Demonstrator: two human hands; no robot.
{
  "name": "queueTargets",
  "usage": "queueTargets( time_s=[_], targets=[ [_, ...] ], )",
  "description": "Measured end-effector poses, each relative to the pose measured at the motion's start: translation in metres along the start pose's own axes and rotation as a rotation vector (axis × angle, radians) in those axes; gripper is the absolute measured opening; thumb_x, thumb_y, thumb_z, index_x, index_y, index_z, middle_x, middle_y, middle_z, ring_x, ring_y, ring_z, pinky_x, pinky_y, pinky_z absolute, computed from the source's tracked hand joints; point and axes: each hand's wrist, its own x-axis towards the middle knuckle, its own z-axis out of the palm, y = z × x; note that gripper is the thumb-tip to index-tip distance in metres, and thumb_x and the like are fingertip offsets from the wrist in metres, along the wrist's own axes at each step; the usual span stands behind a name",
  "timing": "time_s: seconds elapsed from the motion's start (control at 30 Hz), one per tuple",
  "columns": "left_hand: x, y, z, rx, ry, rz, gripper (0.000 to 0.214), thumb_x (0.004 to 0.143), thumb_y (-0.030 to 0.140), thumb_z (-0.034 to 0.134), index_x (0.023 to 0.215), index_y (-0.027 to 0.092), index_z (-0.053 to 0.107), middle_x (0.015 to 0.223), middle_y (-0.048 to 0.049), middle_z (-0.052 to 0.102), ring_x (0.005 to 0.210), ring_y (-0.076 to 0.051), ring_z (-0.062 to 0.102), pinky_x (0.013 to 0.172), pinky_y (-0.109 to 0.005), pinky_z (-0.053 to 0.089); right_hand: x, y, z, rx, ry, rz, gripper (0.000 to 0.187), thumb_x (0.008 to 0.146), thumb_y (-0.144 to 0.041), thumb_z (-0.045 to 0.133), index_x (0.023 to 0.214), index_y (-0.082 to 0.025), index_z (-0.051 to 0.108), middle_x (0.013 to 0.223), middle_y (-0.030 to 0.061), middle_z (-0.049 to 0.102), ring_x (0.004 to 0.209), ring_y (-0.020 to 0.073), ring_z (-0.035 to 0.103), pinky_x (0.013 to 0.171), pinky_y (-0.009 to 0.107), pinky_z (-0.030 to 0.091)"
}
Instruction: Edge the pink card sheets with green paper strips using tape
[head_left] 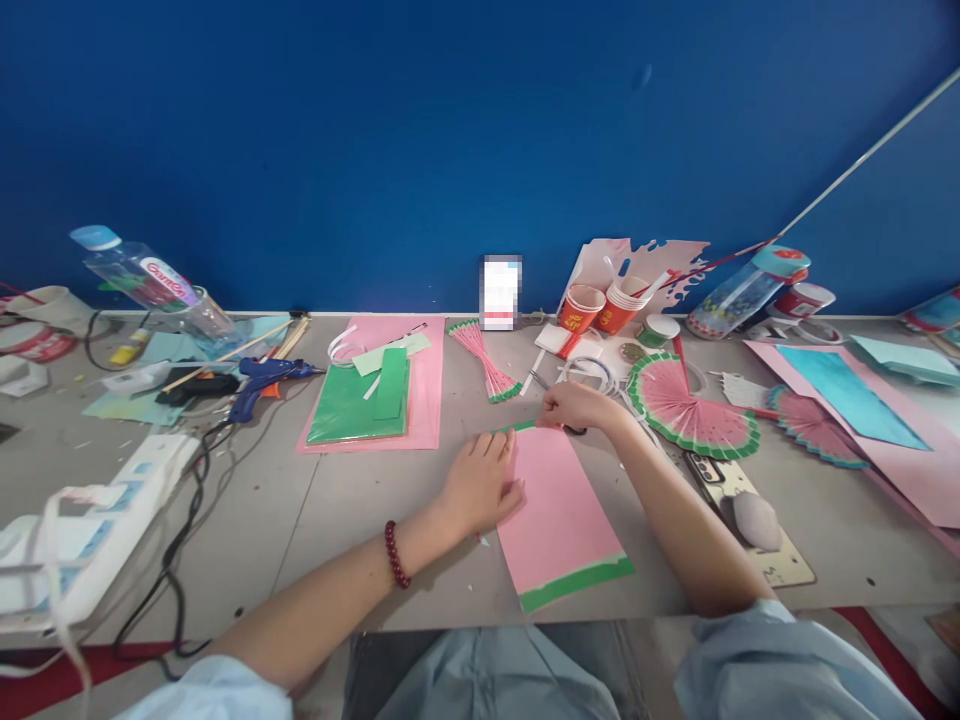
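Note:
A pink paper sheet point(559, 510) with green strips along its near and far ends lies on the grey table in front of me. My left hand point(480, 482) rests flat on the sheet's left edge, fingers stretched out, holding it down. My right hand point(577, 405) is closed in a pinch at the sheet's far end, on the green strip point(521, 427) there. A red bead bracelet is on my left wrist.
A finished watermelon paper fan point(686, 410) lies right of my right hand, with a folded pink fan point(487, 365) behind. Green and pink sheets point(360, 400) lie at centre left beside a blue glue gun point(262, 380). Red cups point(600, 305), a power strip point(112, 500) and a phone point(750, 520) sit around.

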Motion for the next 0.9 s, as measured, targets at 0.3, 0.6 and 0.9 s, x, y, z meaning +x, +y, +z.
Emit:
queueTargets(
  time_s=[0.3,0.6,0.9],
  targets=[
    [0.001,-0.001,-0.001,0.001,0.015,0.01,0.061,0.084,0.039,0.042,0.137,0.008,0.035,0.115,-0.014,0.054,0.102,-0.027,0.043,0.088,-0.039,0.035,-0.001,0.001,-0.002,0.015,0.005,0.005,0.017,0.068,-0.032,0.056,0.059,-0.017,0.059,0.049,-0.0001,0.054,0.046,0.0122,0.049,0.048,0.023,0.033],
    [0.0,-0.001,0.0,-0.001,0.006,0.018,0.062,0.083,0.038,0.042,0.137,0.008,0.034,0.116,-0.0143,0.053,0.101,-0.027,0.043,0.088,-0.039,0.035,-0.004,0.004,-0.008,0.0,0.048,-0.002,0.02,0.071,-0.033,0.058,0.06,-0.017,0.06,0.05,0.0005,0.056,0.049,0.0122,0.051,0.054,0.023,0.036],
    [-0.001,-0.003,-0.004,0.023,0.074,0.035,0.031,0.081,0.028,0.044,0.105,0.012,0.058,0.096,-0.0133,0.056,0.091,-0.027,0.046,0.076,-0.039,0.041,-0.007,0.001,-0.012,0.122,0.131,-0.099,0.028,0.079,-0.04,0.053,0.063,-0.018,0.055,0.058,0.0,0.06,0.05,0.0103,0.05,0.053,0.021,0.034]
  ],
)
